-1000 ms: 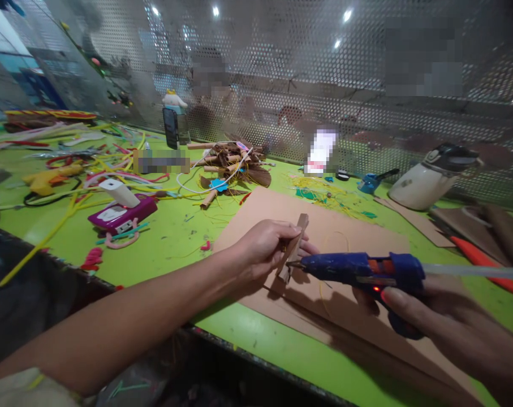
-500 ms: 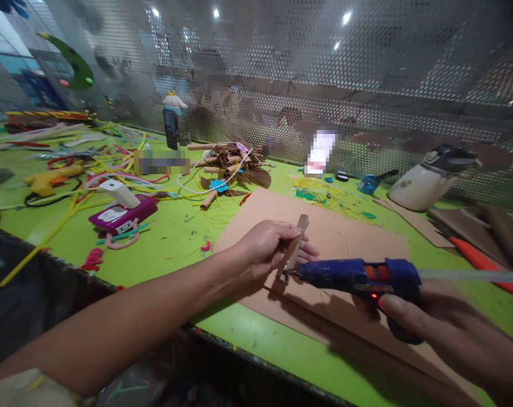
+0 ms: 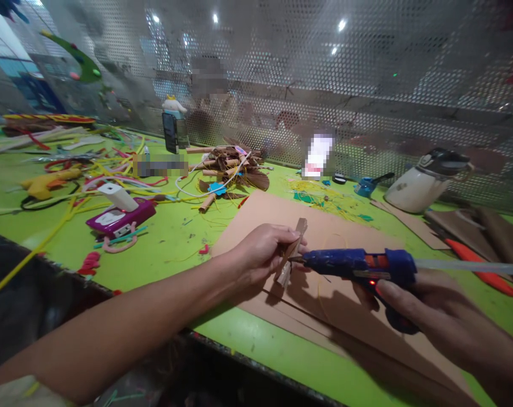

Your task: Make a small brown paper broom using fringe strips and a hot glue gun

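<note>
My left hand (image 3: 262, 252) pinches a small strip of brown cardboard (image 3: 292, 252), held upright and tilted above a large cardboard sheet (image 3: 345, 237) on the green table (image 3: 171, 237). My right hand (image 3: 430, 316) grips a blue glue gun (image 3: 362, 267) with a clear glue stick (image 3: 468, 268) sticking out of its back. The gun's nozzle touches the strip's right face about midway up. A red light glows on the gun near my fingers.
A pile of rolled brown paper pieces (image 3: 231, 167) lies behind the sheet. To the left are a purple box with a white block (image 3: 120, 212), yellow strips and a yellow glue gun (image 3: 48, 182). A white kettle (image 3: 421, 181) and orange tool (image 3: 481, 260) sit right. Perforated metal wall (image 3: 366, 85) behind.
The glue gun's nozzle slid down the strip and then back up toward its middle. My left hand holds the strip in nearly the same place. The view shifted slightly.
</note>
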`<control>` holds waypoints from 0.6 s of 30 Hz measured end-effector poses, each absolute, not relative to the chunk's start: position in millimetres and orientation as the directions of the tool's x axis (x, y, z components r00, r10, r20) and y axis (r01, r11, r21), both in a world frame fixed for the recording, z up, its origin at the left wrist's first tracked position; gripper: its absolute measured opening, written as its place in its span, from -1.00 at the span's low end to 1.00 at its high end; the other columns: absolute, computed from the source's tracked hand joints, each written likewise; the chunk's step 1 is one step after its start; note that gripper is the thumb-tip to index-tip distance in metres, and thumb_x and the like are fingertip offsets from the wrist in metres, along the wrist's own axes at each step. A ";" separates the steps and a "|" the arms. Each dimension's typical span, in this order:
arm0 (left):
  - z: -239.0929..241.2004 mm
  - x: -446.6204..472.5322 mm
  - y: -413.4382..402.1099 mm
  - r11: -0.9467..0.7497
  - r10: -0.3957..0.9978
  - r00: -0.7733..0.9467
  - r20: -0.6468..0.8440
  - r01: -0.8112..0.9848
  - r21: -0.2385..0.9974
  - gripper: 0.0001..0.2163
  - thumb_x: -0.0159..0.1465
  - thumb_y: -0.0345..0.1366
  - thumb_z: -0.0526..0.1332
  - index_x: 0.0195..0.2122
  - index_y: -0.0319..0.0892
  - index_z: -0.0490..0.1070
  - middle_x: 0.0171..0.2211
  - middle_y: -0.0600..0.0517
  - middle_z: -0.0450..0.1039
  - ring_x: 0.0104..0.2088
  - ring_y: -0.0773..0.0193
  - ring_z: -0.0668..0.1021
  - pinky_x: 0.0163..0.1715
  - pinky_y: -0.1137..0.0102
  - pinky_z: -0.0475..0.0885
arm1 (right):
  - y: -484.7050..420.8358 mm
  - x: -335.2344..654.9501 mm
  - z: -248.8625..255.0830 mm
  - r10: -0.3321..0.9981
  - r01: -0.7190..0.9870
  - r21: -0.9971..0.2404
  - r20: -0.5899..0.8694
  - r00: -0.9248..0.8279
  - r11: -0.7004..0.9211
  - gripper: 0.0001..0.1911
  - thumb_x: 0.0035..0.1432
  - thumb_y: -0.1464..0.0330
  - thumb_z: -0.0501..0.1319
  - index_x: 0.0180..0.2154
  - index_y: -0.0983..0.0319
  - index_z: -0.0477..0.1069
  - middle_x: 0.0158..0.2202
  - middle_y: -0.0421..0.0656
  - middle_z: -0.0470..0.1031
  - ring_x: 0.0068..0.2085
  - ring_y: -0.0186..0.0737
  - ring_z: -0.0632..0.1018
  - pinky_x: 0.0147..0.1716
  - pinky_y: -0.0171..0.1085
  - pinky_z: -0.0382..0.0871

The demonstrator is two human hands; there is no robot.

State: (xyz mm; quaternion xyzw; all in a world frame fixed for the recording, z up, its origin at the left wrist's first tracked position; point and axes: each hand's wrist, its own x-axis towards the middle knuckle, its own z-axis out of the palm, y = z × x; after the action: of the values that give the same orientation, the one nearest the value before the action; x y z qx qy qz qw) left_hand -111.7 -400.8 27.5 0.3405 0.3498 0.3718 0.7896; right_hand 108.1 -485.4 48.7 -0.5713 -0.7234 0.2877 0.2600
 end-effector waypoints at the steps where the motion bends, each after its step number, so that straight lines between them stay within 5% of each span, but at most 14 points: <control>1: 26.5 -112.5 -400.7 0.489 0.821 0.489 -0.296 -0.331 0.807 -0.82 0.20 -0.55 0.04 -0.49 -0.34 0.36 -0.56 -0.08 0.45 -0.57 0.34 0.50 -0.52 0.46 0.41 | -486.2 108.0 48.9 0.969 0.673 -0.712 0.042 -0.243 0.200 -0.49 0.17 -0.01 0.04 -0.52 0.24 0.45 -0.65 -0.22 0.28 -0.61 -0.35 0.30 -0.68 -0.40 0.21; 5: 24.0 -114.1 -399.9 0.502 0.789 0.532 -0.307 -0.271 0.821 -0.79 0.25 -0.48 -0.01 -0.45 -0.35 0.37 -0.49 -0.20 0.51 -0.55 0.27 0.53 -0.53 0.42 0.42 | -488.2 107.9 50.0 0.935 0.657 -0.707 0.017 -0.355 0.262 -0.51 0.19 0.01 0.04 -0.47 0.22 0.49 -0.64 -0.23 0.28 -0.61 -0.36 0.28 -0.71 -0.41 0.17; 10: 23.5 -111.7 -399.0 0.495 0.821 0.488 -0.298 -0.346 0.797 -0.82 0.20 -0.55 0.03 -0.49 -0.36 0.37 -0.58 -0.06 0.43 -0.60 0.35 0.50 -0.49 0.44 0.45 | -485.7 107.7 49.8 0.986 0.673 -0.728 0.024 -0.166 0.131 -0.46 0.15 -0.05 0.05 -0.53 0.25 0.45 -0.65 -0.23 0.25 -0.61 -0.36 0.28 -0.67 -0.39 0.17; 18: 23.5 -110.9 -399.8 0.514 0.780 0.570 -0.259 -0.347 0.785 -0.84 0.17 -0.53 0.02 -0.49 -0.35 0.35 -0.58 -0.13 0.45 -0.56 0.18 0.58 -0.47 0.36 0.47 | -479.2 109.5 50.3 0.986 0.655 -0.743 0.043 -0.158 0.137 -0.50 0.17 0.00 0.05 -0.52 0.25 0.42 -0.62 -0.23 0.27 -0.59 -0.37 0.29 -0.64 -0.39 0.17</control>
State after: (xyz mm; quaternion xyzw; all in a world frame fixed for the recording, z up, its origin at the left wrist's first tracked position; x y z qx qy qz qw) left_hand -110.9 -399.8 23.5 0.3510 0.3085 0.3464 0.8134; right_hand 109.5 -479.2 50.3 -0.5858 -0.7006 0.2970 0.2789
